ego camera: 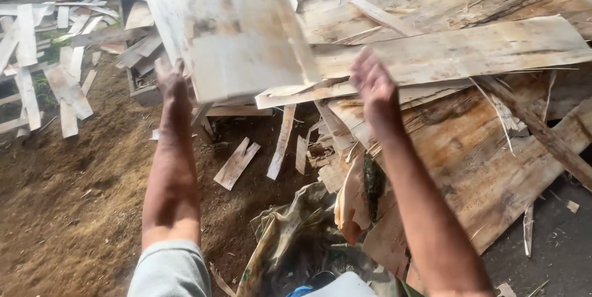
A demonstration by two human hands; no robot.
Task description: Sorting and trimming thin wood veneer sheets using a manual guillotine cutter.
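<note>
Scattered wood strips [28, 81] are lying on the dirt ground [68, 210] at far left. The left hand [172, 87] is reaching up beside the lower left edge of a pale veneer sheet [237, 32]; motion blur is hiding whether its fingers are touching it. The sheet is hanging tilted between both hands, above the ground. The right hand [373, 87] is spreading open, palm inward, just right of the sheet and gripping nothing. Behind it a pile of veneer sheets [468, 56] is sloping away, with a crumpled sack [290, 235] sitting below.
</note>
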